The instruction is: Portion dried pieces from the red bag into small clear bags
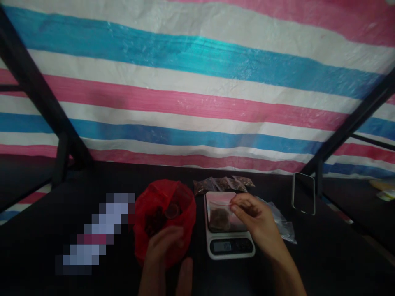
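Observation:
A white digital kitchen scale point(231, 236) stands on the black table, its display lit with digits that are hard to read. On its pan rests a small zip-lock bag point(220, 218) of dark brown loose material. My right hand point(257, 218) pinches the upper right corner of this bag between thumb and fingertips. Left of the scale is a red plastic bag point(187, 205), gaping at the top, with dark contents and a small round cup point(172, 211) inside. Over its near edge is my left hand point(162, 250), thumb and fingers apart, nothing visible between them.
Several filled zip-lock bags point(222, 183) lie behind the scale. Flat clear bags point(286, 230) are to its right, with a phone-like framed object point(303, 193) beyond. A blurred-out pale strip point(101, 230) lies left. Black metal posts point(40, 90) flank the striped sheet point(191, 98).

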